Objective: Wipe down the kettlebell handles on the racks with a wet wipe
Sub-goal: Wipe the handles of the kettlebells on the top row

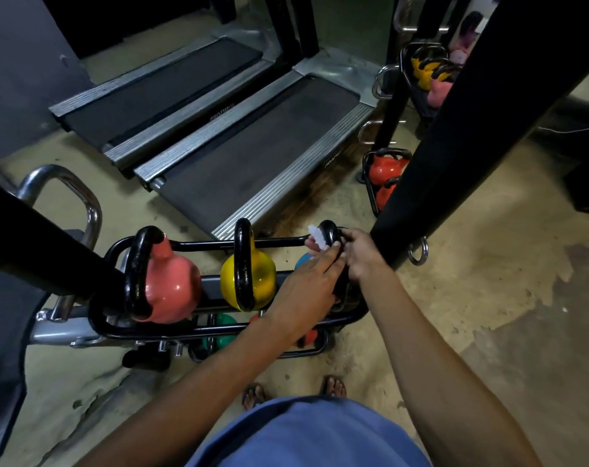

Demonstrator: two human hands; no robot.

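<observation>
A black rack [219, 246] in front of me carries three kettlebells on its top tier: a pink one [172, 284], a yellow one [259, 278] and a blue one [301, 261] mostly hidden behind my hands. My left hand [310, 281] holds a white wet wipe [316, 239] against the black handle [328, 230] of the blue kettlebell. My right hand [360, 252] grips the same handle from the right side. The black handles of the pink and yellow kettlebells stand upright and untouched.
A thick black post [455, 129] rises just right of my hands, with a steel ring [418, 252] at its base. Two treadmills [252, 153] lie behind the rack. More kettlebells sit on a lower tier [219, 335] and on racks at the right [385, 170]. My sandalled feet [293, 390] stand on bare floor.
</observation>
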